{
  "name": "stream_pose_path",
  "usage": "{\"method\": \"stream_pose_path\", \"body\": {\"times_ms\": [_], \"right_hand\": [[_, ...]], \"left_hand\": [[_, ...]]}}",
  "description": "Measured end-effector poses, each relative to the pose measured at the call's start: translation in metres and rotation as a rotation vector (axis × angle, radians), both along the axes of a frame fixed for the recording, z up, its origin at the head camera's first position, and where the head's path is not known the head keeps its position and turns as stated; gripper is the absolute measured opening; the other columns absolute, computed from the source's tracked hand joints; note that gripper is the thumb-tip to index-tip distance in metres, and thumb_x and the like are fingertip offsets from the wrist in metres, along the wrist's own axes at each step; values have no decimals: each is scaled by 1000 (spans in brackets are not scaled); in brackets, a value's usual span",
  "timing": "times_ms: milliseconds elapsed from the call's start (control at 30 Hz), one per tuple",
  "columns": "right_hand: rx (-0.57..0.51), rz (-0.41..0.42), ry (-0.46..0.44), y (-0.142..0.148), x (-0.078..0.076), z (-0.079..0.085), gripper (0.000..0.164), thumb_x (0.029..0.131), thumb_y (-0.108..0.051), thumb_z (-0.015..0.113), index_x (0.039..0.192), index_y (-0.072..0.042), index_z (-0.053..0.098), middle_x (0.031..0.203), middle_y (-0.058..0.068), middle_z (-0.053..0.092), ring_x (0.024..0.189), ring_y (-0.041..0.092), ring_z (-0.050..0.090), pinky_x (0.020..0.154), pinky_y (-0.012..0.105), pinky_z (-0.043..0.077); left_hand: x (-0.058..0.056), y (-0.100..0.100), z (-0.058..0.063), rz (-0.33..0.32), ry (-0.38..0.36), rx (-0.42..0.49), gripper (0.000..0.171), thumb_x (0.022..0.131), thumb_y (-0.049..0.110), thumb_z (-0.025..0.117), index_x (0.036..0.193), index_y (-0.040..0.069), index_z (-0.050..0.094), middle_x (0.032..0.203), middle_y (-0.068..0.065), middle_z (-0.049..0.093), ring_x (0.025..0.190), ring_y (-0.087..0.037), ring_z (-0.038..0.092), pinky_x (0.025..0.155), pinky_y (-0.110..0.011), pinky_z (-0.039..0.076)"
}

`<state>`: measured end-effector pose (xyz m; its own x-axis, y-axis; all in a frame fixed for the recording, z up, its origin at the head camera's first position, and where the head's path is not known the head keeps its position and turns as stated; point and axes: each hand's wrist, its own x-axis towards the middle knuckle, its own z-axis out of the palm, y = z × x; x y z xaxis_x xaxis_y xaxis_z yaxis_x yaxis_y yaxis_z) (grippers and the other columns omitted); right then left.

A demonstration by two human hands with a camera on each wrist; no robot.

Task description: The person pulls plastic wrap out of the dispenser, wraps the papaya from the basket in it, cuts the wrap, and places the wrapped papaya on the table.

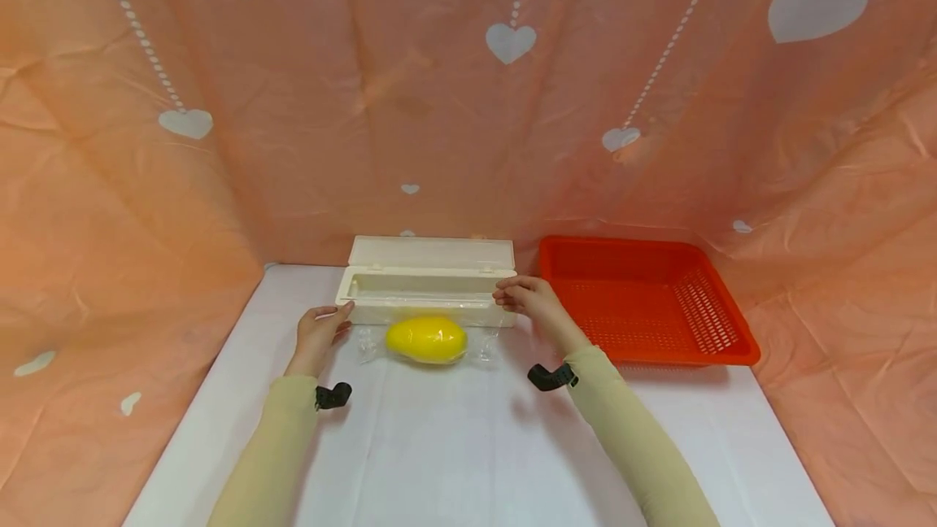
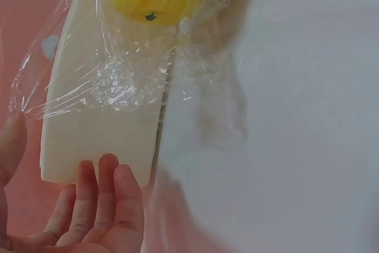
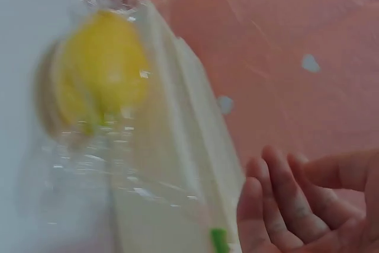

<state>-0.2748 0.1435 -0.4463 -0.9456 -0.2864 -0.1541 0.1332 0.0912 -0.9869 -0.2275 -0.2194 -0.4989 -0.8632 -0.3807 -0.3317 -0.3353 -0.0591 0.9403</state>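
A long cream-white box stands at the table's back, its hinged lid raised. It looks like a cling film dispenser. Clear film runs over the box front and about a yellow fruit, which lies just before the box. A small green spot marks one end of the fruit in the left wrist view. My left hand is at the box's left end, thumb and fingers apart. Over the right end reaches my right hand, fingers loosely bent and gripping nothing visible; whether it touches the box is unclear.
A red perforated plastic basket sits at the back right, close beside the right hand. White cloth covers the table. Peach curtains with white hearts hang behind and at both sides. A small green piece shows on the box.
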Motion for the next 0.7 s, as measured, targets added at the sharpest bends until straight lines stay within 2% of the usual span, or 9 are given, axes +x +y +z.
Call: {"method": "stream_pose_path", "body": {"times_ms": [67,167,267,400,467,533,600,700], "right_hand": [[-18,-24,9,-1,11,-7,27,99,-3,47,117,14,56,104,22,65,100,37,62,90,39,52],[-15,-116,46,-3,32,-20,23,96,-1,50,112,14,58,101,24,65,96,38,63,87,38,53],[68,-244,108,-6,53,-36,23,90,-3,61,110,11,59,99,23,65,91,34,63,80,31,55],[182,-332,166,-10,76,-59,48,80,-9,77,118,6,52,107,21,58,90,30,61,78,33,54],[190,-330,176,-13,83,-67,61,76,-12,81,123,5,47,113,23,54,95,33,59,84,40,53],[161,-291,190,-16,85,-73,68,76,-13,82,128,6,44,118,24,52,102,37,57,89,45,50],[93,-222,192,-19,85,-76,66,77,-8,81,130,7,43,121,27,52,107,41,55,94,48,47],[-36,-85,195,-21,87,-76,58,77,7,75,127,14,45,121,35,52,111,48,52,96,48,45]], "left_hand": [[1,-1,0,-8,-8,18,56,89,26,70,125,-6,39,103,-9,54,92,-20,62,89,-33,51],[2,-1,1,-15,-16,31,57,89,27,69,125,-5,40,102,-8,56,92,-18,62,88,-32,52],[6,0,0,-36,-23,25,58,90,29,68,127,-6,40,102,-8,59,92,-17,62,88,-32,52],[12,2,1,-82,-15,-8,57,93,33,63,129,-6,42,105,-9,62,90,-16,63,84,-31,53],[15,1,2,-108,2,-26,55,95,34,59,131,-4,44,110,-13,62,91,-17,63,83,-30,53],[17,1,2,-139,28,-31,52,97,34,56,133,-3,46,117,-16,59,94,-18,63,82,-28,53],[20,1,2,-173,43,-25,52,98,35,54,135,-1,47,125,-19,55,97,-19,62,81,-26,53],[26,0,-1,-211,39,12,54,99,37,52,138,1,46,133,-20,49,102,-20,60,81,-24,53]]}}
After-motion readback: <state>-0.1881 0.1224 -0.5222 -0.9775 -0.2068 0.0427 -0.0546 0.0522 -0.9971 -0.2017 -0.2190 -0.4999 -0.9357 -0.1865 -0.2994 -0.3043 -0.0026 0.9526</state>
